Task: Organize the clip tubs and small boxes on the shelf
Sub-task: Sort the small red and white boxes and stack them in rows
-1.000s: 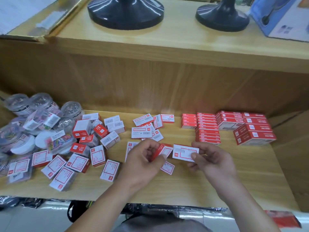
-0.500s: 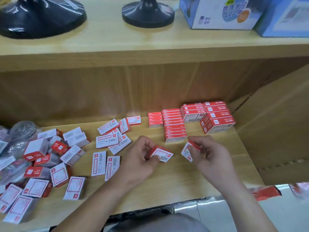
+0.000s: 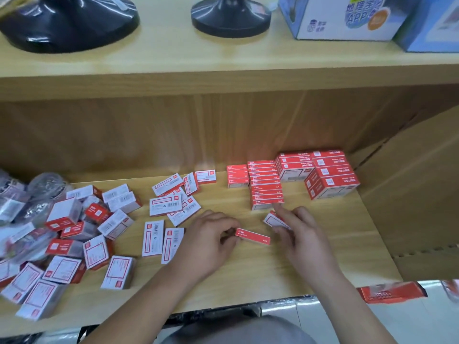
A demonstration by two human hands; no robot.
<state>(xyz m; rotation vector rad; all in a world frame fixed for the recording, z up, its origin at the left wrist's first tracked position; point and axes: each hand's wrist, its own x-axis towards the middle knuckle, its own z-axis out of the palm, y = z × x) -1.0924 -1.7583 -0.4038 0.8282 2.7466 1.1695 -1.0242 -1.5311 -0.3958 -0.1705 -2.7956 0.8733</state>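
The wooden shelf [image 3: 347, 239] carries neat stacks of red boxes [image 3: 265, 184] at back right, loose small boxes [image 3: 63, 214] across its left half, and blurred clear clip tubs [image 3: 44, 187] at far left. At centre front, the left hand [image 3: 211, 242] pinches one end of a red box [image 3: 253, 236]. The right hand [image 3: 305, 234] grips a tilted white-faced box [image 3: 272, 219] just before the stacks, forefinger extended.

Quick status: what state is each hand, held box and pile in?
Left hand, pinches red box's end.
Red box, held level, red face up.
Right hand, holds white-faced box.
White-faced box, tilted.
Stacked boxes, neat rows, back right.
Loose boxes, scattered left.
Clip tubs, heaped far left.
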